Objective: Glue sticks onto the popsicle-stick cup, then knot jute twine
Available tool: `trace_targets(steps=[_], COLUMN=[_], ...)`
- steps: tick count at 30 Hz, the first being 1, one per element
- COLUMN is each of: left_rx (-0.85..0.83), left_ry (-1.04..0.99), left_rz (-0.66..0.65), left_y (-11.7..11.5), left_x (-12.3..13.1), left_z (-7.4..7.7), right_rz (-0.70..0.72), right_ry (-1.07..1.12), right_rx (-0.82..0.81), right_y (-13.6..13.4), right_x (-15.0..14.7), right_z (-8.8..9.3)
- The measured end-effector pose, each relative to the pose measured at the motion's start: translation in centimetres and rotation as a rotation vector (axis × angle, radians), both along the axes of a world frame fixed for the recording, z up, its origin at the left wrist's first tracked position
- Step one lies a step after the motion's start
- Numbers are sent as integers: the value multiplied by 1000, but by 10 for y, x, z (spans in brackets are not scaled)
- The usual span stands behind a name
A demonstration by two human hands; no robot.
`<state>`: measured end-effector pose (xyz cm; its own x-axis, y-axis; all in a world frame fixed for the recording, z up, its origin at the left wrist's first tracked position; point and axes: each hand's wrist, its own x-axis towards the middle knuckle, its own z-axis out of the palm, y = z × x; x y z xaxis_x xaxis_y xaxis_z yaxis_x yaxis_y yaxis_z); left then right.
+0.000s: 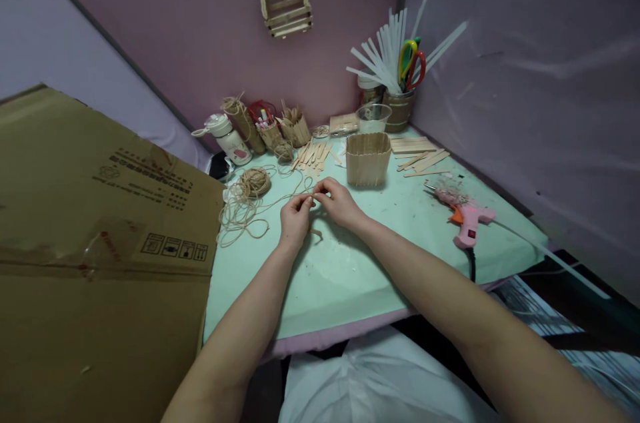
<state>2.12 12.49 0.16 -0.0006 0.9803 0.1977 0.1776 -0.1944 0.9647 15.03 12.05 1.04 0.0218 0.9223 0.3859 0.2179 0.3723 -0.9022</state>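
Over the middle of the table, my left hand point(296, 220) and my right hand point(339, 203) meet with fingertips pinched together on a thin jute twine point(289, 196). The twine runs left to loose loops and a ball of twine point(254, 182). A short twine end point(317, 234) hangs below my fingers; the exact spot where they grip is partly hidden. Just beyond my right hand stands a box made of craft sticks point(368, 160). Small loose craft sticks point(313, 155) lie behind my hands.
A pink glue gun point(469, 216) lies at the right, its cord falling off the front edge. Flat wooden sticks point(425, 160), a pot with scissors point(412, 64) and white glue sticks point(387, 53) stand behind. A bottle point(231, 141) is back left; a cardboard box point(110, 243) borders the left.
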Motion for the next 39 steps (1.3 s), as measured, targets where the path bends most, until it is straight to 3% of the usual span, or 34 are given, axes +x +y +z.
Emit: trace_targets(steps=[5, 12, 20, 28, 39], left_rx=[-23, -81, -53, -29, -35], left_ry=[-4, -38, -48, -32, 49], left_rz=[12, 1, 30, -15, -61], left_y=[-1, -2, -2, -2, -3], left_x=[3, 4, 3, 3, 3], left_z=[3, 5, 0, -3, -1], right_rz=[107, 188, 23, -44, -6], right_ry=[317, 621, 389, 202, 294], right_rx=[-267, -403, -305, -157, -207], right_y=[2, 0, 5, 1, 7], right_x=[-3, -5, -3, -2, -1], right_z=[-2, -2, -4, 2, -6])
